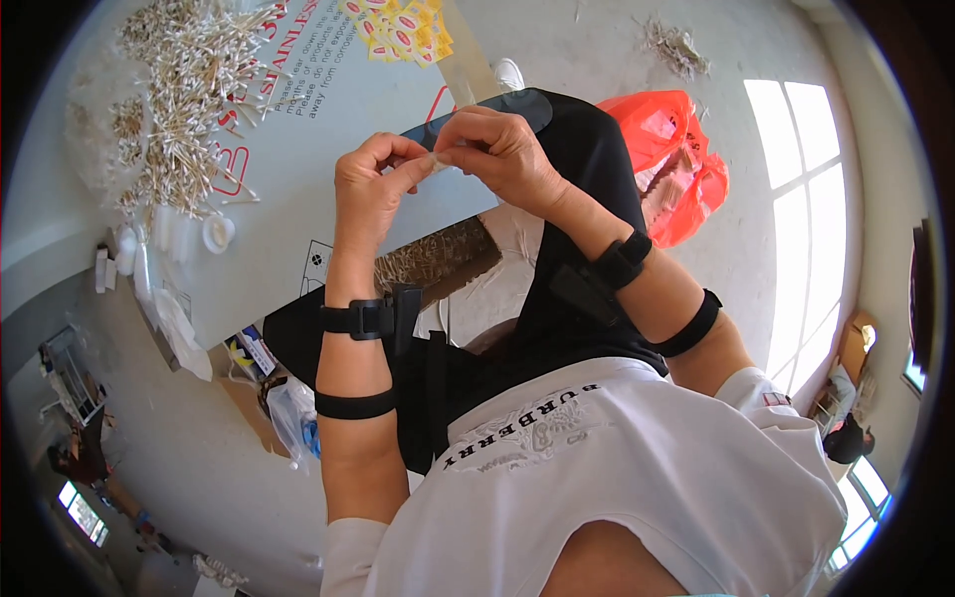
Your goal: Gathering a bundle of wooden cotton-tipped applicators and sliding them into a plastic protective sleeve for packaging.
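Observation:
My left hand and my right hand meet above the table edge, thumbs and fingers pinched together. Between the fingertips shows a small whitish, partly see-through piece; most of it is covered and its kind is unclear. To the left of my hands, a big heap of cotton swabs lies on the grey printed table surface. Several yellow-and-red printed slips are spread beyond my hands. Below them, beside my lap, an open brown box holds many thin sticks, seemingly swabs.
A red plastic bag stands on the floor to the right. A small white ring-shaped roll sits at the table's left edge, with clear plastic hanging there. A carton with plastic bags is below. Loose litter lies far right.

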The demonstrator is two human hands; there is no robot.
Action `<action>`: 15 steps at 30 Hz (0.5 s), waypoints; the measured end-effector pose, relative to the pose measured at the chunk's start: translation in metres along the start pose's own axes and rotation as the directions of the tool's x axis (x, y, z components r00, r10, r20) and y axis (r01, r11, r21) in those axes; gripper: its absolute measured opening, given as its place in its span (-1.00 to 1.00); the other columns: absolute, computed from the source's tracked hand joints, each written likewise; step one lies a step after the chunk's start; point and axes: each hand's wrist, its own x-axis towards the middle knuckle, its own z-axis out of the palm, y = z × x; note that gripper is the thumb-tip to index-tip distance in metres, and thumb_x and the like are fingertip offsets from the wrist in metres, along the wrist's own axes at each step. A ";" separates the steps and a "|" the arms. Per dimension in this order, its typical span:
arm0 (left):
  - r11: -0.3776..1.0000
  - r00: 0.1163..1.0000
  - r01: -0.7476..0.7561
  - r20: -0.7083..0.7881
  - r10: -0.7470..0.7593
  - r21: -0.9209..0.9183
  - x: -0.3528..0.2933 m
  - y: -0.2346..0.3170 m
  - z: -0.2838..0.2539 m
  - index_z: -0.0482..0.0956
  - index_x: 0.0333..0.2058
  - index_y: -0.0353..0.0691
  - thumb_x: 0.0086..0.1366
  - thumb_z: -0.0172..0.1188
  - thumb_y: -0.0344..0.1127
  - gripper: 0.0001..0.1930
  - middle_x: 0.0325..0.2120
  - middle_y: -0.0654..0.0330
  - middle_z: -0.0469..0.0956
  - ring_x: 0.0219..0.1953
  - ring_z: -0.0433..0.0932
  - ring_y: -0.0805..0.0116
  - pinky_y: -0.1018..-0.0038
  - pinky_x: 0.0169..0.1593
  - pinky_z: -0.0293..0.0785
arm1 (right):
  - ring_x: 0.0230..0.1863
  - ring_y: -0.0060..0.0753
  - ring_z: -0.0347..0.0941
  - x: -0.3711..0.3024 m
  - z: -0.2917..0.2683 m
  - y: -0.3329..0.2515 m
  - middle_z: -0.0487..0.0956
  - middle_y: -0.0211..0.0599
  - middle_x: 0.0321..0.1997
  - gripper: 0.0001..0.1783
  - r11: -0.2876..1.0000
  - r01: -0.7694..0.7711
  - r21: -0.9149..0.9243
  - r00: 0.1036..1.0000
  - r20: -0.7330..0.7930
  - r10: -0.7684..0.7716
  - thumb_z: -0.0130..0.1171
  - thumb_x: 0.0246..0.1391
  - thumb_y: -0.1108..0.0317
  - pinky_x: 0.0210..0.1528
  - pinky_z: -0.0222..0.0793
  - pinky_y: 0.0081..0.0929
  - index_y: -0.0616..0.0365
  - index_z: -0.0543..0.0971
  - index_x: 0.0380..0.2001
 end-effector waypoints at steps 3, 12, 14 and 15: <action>0.989 0.989 -0.149 0.005 0.149 0.024 -0.008 -0.003 -0.005 0.63 -0.42 -0.36 0.07 0.33 -0.59 -0.92 -0.49 0.34 0.54 -0.47 0.46 0.61 0.65 -0.38 0.40 | -0.42 -0.63 0.43 -0.005 -0.001 0.001 0.47 -0.46 -0.46 -0.97 0.960 -0.130 0.249 0.992 0.029 0.126 0.24 0.07 0.55 -0.36 0.38 -0.59 0.27 0.60 -0.38; 0.901 0.942 -0.316 -0.010 0.334 0.298 -0.016 0.006 -0.012 0.62 -0.36 -0.34 0.07 0.29 -0.65 -0.85 -0.42 0.28 0.51 -0.44 0.48 0.56 0.60 -0.35 0.43 | -0.33 -0.63 0.46 -0.006 -0.011 0.009 0.54 -0.40 -0.25 -0.94 0.988 -0.066 0.141 0.996 0.067 0.057 0.16 0.16 0.58 -0.25 0.45 -0.64 0.28 0.56 -0.29; 0.820 0.917 -0.378 0.049 0.397 0.429 -0.016 0.011 -0.011 0.57 -0.40 -0.35 0.07 0.28 -0.65 -0.87 -0.43 0.21 0.52 -0.47 0.51 0.43 0.53 -0.36 0.46 | -0.33 -0.56 0.47 -0.006 -0.012 0.004 0.53 -0.36 -0.24 -0.96 0.999 -0.021 0.028 0.998 0.068 0.019 0.13 0.15 0.60 -0.25 0.45 -0.60 0.28 0.53 -0.31; 0.821 0.917 -0.378 0.049 0.396 0.428 -0.016 0.012 -0.010 0.57 -0.40 -0.35 0.07 0.28 -0.65 -0.87 -0.43 0.21 0.52 -0.47 0.51 0.43 0.53 -0.36 0.46 | -0.32 -0.49 0.48 -0.005 -0.012 0.002 0.53 -0.32 -0.24 -0.96 0.996 0.025 -0.086 0.997 0.073 -0.018 0.11 0.15 0.61 -0.25 0.45 -0.57 0.27 0.50 -0.33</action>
